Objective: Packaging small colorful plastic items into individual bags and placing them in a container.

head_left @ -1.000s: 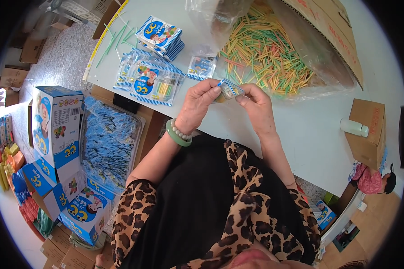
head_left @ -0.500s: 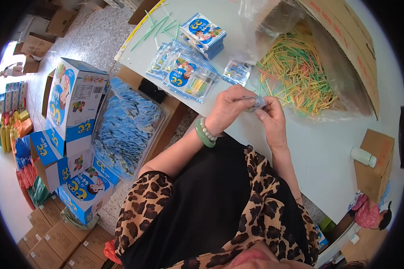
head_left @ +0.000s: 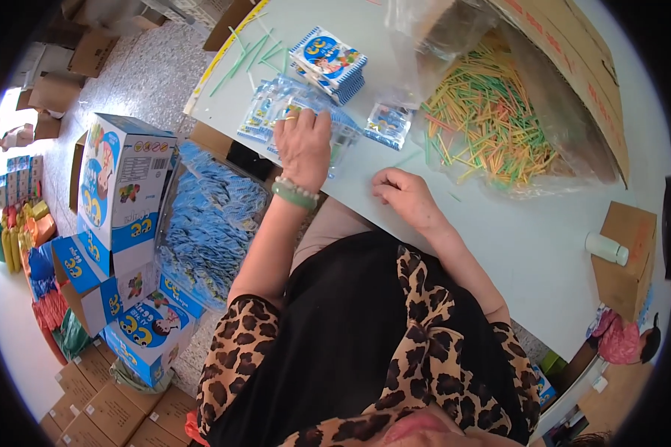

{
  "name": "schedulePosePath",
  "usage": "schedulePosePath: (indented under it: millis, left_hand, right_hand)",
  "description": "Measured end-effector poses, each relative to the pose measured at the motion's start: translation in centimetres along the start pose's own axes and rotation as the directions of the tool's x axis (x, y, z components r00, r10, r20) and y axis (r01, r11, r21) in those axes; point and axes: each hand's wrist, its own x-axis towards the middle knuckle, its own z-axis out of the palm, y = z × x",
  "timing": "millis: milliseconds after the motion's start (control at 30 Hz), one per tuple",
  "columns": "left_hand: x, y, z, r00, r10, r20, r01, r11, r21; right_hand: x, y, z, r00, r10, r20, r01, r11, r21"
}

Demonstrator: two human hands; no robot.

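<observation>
My left hand [head_left: 304, 149], with a ring, a green bangle and a beaded bracelet at its wrist, is on a pile of blue-and-white printed packets [head_left: 265, 112]. Its fingers bend down over a clear-windowed packet [head_left: 343, 143], fingertips and thumb hidden. Close to the table's near edge, my right hand [head_left: 410, 197] rests with loosely curled fingers; nothing shows in it. Beyond it lies one small packet [head_left: 388, 124] on its own. A neat stack of packets [head_left: 328, 59] stands behind the pile.
Many thin coloured sticks [head_left: 499, 119] fill a clear bag in a cardboard box [head_left: 574, 71] at right. Loose green sticks [head_left: 250, 59] lie far left on the white table [head_left: 514, 253]. A tub of blue packets [head_left: 209, 216] and printed cartons [head_left: 130, 179] stand left; a pale bottle [head_left: 605, 248] lies right.
My hands, together on a small packet before, have parted. The left has moved left onto the packet pile; the right has drawn back a little and lowered, with no packet showing in it.
</observation>
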Motion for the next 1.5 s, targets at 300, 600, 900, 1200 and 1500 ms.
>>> schedulePosePath:
  millis: [300,600,900,1200,1500]
  left_hand:
    - [0.0,-3.8,0.8,0.959,-0.250,-0.131,0.234,0.964,-0.129]
    - [1.0,-10.0,1.7,0.773,-0.558,0.302,0.610,0.784,-0.112]
    - [0.5,-11.0,2.3,0.658,-0.345,0.669,0.735,0.104,-0.670]
    - [3.1,-8.8,-0.8,0.641,0.091,0.762,0.706,0.320,-0.632]
    - [-4.4,-5.3,-1.2,0.766,-0.110,0.633,0.588,-0.278,-0.760]
  right_hand:
    - [3.4,-2.5,2.7,0.990,0.096,-0.107,-0.133,0.896,-0.423]
    - [7.0,-4.0,4.8,0.980,-0.080,-0.183,-0.058,0.763,-0.644]
    - [7.3,-4.3,5.0,0.967,0.014,-0.256,-0.162,0.807,-0.568]
    - [7.3,-4.2,5.1,0.969,0.015,-0.248,-0.151,0.827,-0.542]
    - [4.9,-4.0,5.6,0.967,-0.048,-0.249,-0.080,0.873,-0.481]
